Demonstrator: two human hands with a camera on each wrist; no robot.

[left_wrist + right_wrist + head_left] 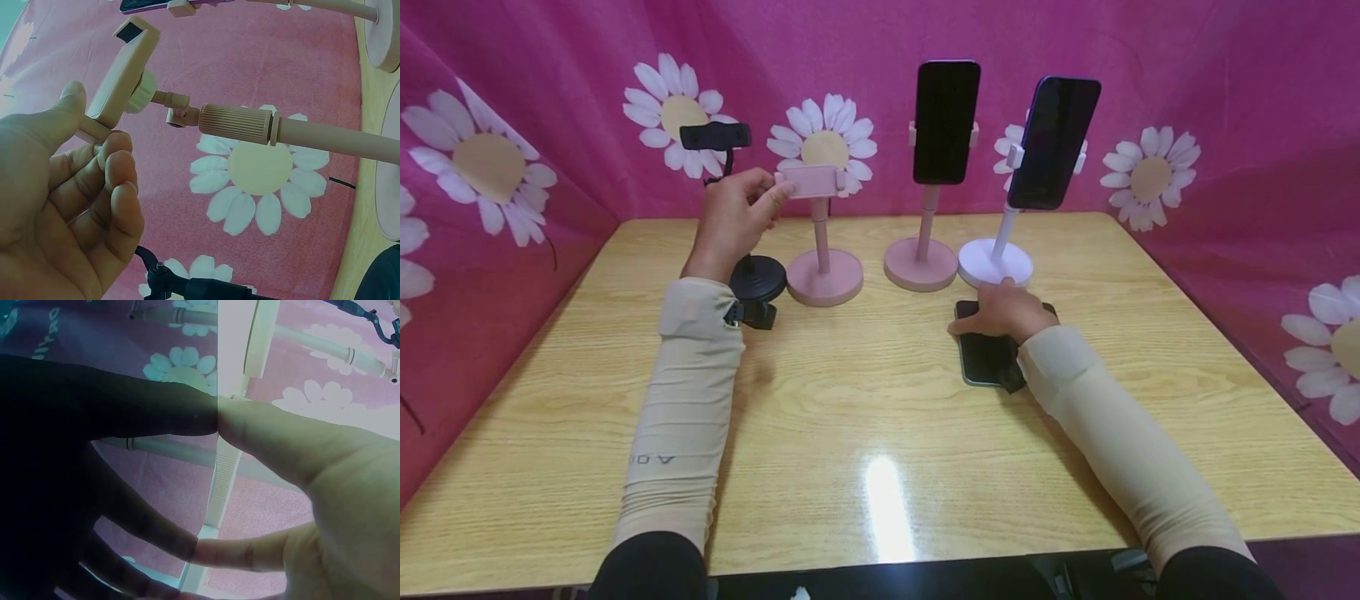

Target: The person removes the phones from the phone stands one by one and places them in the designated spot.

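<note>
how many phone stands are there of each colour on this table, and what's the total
Pink stands: 2
Black stand: 1
White stand: 1
Total: 4

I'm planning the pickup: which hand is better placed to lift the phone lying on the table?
Probably the right hand: it touches that phone, while the left hand pinches the empty pink holder.
</note>
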